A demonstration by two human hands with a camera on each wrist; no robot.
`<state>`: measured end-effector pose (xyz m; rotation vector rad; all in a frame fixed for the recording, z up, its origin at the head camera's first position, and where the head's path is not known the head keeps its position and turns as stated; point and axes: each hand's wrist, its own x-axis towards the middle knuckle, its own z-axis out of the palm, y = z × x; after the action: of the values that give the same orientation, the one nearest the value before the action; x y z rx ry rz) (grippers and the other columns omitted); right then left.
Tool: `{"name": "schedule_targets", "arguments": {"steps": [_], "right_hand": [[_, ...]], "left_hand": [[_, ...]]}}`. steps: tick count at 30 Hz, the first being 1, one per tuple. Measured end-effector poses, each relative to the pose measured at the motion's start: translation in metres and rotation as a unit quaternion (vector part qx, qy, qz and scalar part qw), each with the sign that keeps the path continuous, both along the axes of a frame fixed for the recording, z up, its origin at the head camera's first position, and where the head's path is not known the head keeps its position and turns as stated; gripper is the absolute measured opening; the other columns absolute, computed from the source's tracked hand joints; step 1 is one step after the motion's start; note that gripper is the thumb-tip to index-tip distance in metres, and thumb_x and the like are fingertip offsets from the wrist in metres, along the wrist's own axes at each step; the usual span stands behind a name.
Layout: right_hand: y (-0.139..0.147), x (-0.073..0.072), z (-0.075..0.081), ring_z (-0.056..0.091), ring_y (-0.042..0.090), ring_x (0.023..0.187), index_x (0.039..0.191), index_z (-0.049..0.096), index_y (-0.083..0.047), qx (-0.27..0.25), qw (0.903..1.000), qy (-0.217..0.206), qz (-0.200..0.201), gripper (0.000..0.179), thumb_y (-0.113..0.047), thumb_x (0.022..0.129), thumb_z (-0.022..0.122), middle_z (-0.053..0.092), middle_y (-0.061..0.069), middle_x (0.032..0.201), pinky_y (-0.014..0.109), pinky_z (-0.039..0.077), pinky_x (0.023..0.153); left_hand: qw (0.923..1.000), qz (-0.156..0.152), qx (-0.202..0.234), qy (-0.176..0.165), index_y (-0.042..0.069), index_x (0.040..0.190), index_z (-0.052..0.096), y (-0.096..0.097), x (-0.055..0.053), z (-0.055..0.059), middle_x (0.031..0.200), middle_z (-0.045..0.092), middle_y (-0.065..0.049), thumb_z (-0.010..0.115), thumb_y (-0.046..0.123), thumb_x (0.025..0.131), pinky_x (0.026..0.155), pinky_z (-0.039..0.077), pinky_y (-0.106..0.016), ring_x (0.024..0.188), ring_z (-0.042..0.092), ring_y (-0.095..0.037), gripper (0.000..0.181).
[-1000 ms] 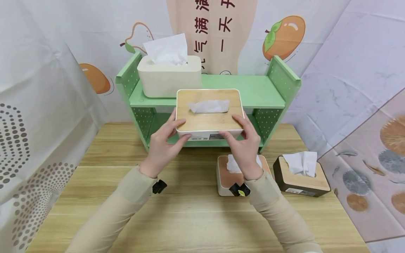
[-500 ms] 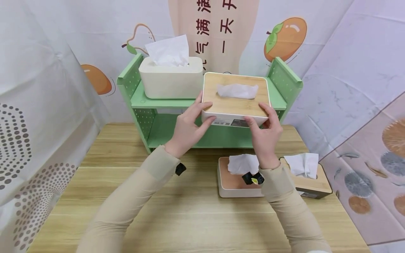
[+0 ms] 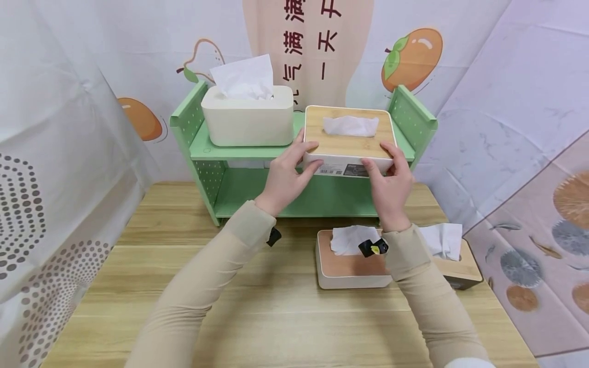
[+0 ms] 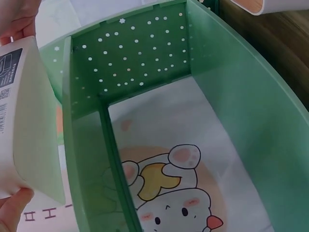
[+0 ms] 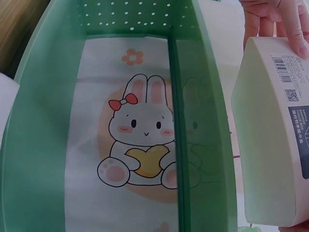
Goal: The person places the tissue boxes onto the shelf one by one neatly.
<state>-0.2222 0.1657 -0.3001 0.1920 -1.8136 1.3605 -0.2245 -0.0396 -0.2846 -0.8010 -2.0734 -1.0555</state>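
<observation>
A white tissue box with a bamboo lid is over the right part of the green shelf's upper tier. My left hand grips its left front corner, thumb on the front wall. On the right, my right hand holds the other corner the same way. In the left wrist view the box shows a gap between it and the tier's edge; the right wrist view shows the box's labelled wall, also apart from the shelf. A cream tissue box stands on the tier's left.
On the wooden table in front of the shelf sits a white tissue box with a brown lid. To its right is a dark tissue box with a wooden lid, partly behind my right sleeve. Side panels bound the shelf, and printed cloth hangs behind it.
Both hands have carried the white tissue box right and farther back, from beside the cream box to over the shelf's right part. Its tilt has mostly levelled out in the last half second.
</observation>
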Motion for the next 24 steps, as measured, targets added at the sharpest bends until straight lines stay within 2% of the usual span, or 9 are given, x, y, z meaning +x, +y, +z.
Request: {"name": "schedule_targets", "arguments": {"steps": [7,15,19,24], "right_hand": [[0.002,-0.009,0.000,0.037,0.004,0.058,0.117,0.065,-0.003,0.013,0.9997,-0.016,-0.012,0.045,-0.022,0.078,0.078,0.064,0.014,0.096,0.017,0.031,0.055],[0.006,-0.018,-0.002,0.039,0.002,0.058,0.115,0.066,-0.004,0.023,0.9991,-0.030,-0.018,0.044,-0.024,0.078,0.079,0.067,0.016,0.102,0.016,0.031,0.055],[0.008,-0.023,-0.001,0.041,0.001,0.059,0.117,0.065,-0.005,0.036,0.9982,-0.043,-0.023,0.045,-0.026,0.078,0.078,0.067,0.014,0.102,0.016,0.033,0.055],[0.010,-0.029,0.005,0.037,0.004,0.058,0.119,0.064,-0.008,0.081,0.9928,-0.076,-0.044,0.046,-0.033,0.081,0.075,0.057,0.007,0.076,0.017,0.029,0.055]], "left_hand": [[0.9991,0.005,-0.009,-0.040,0.000,0.117,0.060,0.003,-0.010,-0.001,0.140,0.046,-0.023,0.066,0.014,0.089,0.082,0.056,-0.033,0.122,0.054,-0.030,0.032],[0.9979,0.019,-0.016,-0.060,0.002,0.120,0.060,0.007,-0.018,-0.006,0.141,0.045,-0.023,0.066,0.016,0.090,0.083,0.055,-0.028,0.125,0.052,-0.029,0.034],[0.9968,0.021,-0.014,-0.076,0.002,0.121,0.059,0.008,-0.021,-0.005,0.143,0.042,-0.024,0.066,0.017,0.090,0.082,0.055,-0.030,0.116,0.059,-0.028,0.035],[0.9913,0.027,-0.010,-0.128,0.004,0.123,0.058,0.011,-0.027,0.001,0.146,0.040,-0.020,0.064,0.018,0.091,0.079,0.054,-0.030,0.120,0.056,-0.026,0.036]]}}
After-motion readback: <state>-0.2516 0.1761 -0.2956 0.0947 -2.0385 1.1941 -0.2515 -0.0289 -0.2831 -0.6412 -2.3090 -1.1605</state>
